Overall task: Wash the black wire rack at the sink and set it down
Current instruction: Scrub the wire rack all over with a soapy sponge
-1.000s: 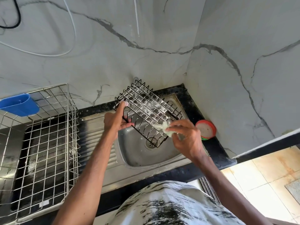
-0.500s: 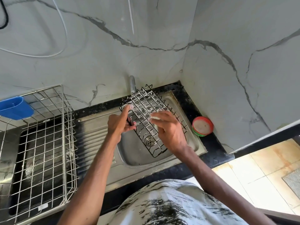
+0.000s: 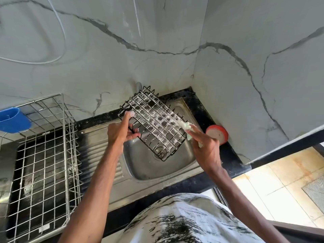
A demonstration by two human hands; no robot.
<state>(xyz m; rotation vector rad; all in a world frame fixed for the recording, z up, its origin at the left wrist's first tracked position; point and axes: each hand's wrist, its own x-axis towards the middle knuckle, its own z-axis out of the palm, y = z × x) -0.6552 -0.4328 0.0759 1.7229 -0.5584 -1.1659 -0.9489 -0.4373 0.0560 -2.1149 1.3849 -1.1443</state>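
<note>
The step in hand looks to be the soaping: the black wire rack [image 3: 154,125], a rectangular grid of thin coated metal with short upright prongs, is held tilted in the air over the stainless steel sink basin [image 3: 149,169], its far end up near the grey metal tap [image 3: 138,85] at the wall and its near corner low above the drain, with white suds filming many of its cells. The left hand [image 3: 119,132] grips the rack's left edge, thumb and lower fingers curled round the wires while the index finger lies straight along the frame, foam at its tip. The right hand [image 3: 205,146] pinches a pale, foam-soaked scrub pad [image 3: 185,126] between curled fingers and thumb and presses it against the rack's right edge. Judging by the foam over most of the grid, scrubbing seems well along, but rinsing and setting down are not yet done, and no water shows at the tap. The next move likely calls for freeing the right hand to open the tap, then turning the rack under the stream; a soapy frame wants a firm left grip. The silver wire dish basket [image 3: 71,141] on the draining board to the left seems a likely resting place, and a round red-rimmed soap tub [image 3: 217,134] sits just right of the sink
</note>
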